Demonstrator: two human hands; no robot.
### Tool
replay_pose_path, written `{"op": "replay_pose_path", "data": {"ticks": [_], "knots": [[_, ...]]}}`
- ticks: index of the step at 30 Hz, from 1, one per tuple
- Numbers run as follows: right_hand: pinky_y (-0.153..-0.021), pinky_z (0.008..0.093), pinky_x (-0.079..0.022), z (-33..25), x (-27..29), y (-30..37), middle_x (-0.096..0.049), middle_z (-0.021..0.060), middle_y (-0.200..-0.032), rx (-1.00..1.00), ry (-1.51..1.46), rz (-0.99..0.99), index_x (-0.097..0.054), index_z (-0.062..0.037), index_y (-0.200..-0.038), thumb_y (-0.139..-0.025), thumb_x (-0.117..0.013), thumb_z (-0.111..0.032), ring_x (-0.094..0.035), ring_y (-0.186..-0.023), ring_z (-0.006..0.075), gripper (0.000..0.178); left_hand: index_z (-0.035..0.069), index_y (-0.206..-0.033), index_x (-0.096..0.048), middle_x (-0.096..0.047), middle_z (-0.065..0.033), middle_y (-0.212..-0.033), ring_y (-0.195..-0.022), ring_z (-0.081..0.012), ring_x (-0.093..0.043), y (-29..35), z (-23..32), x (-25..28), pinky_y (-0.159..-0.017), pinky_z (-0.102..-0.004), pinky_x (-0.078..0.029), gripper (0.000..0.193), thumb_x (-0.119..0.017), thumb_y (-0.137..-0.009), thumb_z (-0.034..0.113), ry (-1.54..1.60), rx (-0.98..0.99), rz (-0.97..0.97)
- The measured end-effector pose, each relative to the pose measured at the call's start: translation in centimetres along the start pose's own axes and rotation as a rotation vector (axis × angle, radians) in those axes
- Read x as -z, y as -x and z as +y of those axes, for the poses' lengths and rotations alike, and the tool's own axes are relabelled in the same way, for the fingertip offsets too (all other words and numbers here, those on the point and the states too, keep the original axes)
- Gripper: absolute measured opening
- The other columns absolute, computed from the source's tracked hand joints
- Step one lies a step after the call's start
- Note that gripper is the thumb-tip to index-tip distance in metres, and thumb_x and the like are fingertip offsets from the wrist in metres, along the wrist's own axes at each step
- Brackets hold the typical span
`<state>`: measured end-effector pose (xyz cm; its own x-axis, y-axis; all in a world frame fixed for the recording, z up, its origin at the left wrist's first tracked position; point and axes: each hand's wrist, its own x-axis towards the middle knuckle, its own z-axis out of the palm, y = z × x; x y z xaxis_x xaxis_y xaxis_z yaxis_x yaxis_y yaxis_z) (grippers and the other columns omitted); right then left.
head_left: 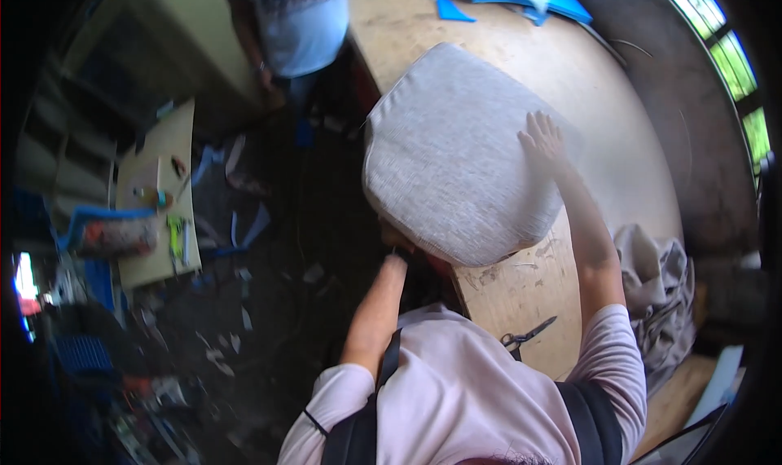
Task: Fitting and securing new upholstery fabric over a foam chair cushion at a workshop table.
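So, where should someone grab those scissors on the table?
I'd take the scissors by the looped handles, coming from the person's side: the loops lie toward the body, while the blade end points away and to the right. The right hand is on the grey cushion.

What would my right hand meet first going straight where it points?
The grey cushion, which your right hand seems to touch; beyond its edge, the tabletop, then probably blue sheets, though depth is unclear.
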<state>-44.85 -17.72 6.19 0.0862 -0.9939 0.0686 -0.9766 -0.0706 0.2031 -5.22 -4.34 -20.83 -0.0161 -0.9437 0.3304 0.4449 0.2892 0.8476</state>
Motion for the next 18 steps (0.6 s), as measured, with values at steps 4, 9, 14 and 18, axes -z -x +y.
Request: {"op": "replay_pose_path", "data": {"ticks": [4,9,14,18], "knots": [[-0.124,0.0491,-0.003,-13.6,4.1,1.8,-0.017,0.0141,-0.164,0.299,-0.198,0.020,-0.024,-0.0119,-0.156,-0.102,-0.036,-0.052,-0.012,-0.152,0.0311,0.068,0.005,-0.152,-0.028,-0.045,-0.0153,-0.148,-0.136,-0.0252,-0.045,0.7,-0.7,0.8,-0.113,-0.0438,-0.040,0.067,-0.040,-0.101,0.046,0.277,0.397,0.299],[-0.122,0.0547,-0.011,-22.7,7.8,12.4,-0.027,0.0130,-0.161,0.548,-0.398,-0.157,-0.034,-0.0156,-0.153,-0.092,-0.061,-0.046,-0.021,-0.150,0.0324,0.073,0.008,-0.154,-0.022,-0.032,-0.0133,-0.156,-0.144,-0.0268,-0.032,-1.8,0.6,-7.2,-0.118,-0.0428,-0.032,0.069,-0.026,-0.104,0.055,1.005,0.921,0.524],[-0.121,0.0546,-0.016,-27.1,9.8,13.3,-0.027,0.0093,-0.161,0.797,-0.347,-0.175,-0.040,-0.0136,-0.150,-0.085,-0.067,-0.042,-0.022,-0.150,0.0292,0.076,0.010,-0.154,-0.026,-0.032,-0.0101,-0.157,-0.141,-0.0266,-0.038,3.4,-1.8,-2.6,-0.114,-0.0430,-0.036,0.073,-0.028,-0.102,0.061,0.794,0.844,0.499],[-0.121,0.0545,-0.015,-25.7,9.5,14.3,-0.027,0.0097,-0.161,0.721,-0.395,-0.235,-0.039,-0.0126,-0.150,-0.086,-0.066,-0.043,-0.021,-0.150,0.0300,0.076,0.011,-0.153,-0.030,-0.033,-0.0076,-0.158,-0.139,-0.0264,-0.042,1.6,0.6,-1.7,-0.111,-0.0432,-0.039,0.076,-0.029,-0.100,0.064,0.703,0.853,0.426]]}}
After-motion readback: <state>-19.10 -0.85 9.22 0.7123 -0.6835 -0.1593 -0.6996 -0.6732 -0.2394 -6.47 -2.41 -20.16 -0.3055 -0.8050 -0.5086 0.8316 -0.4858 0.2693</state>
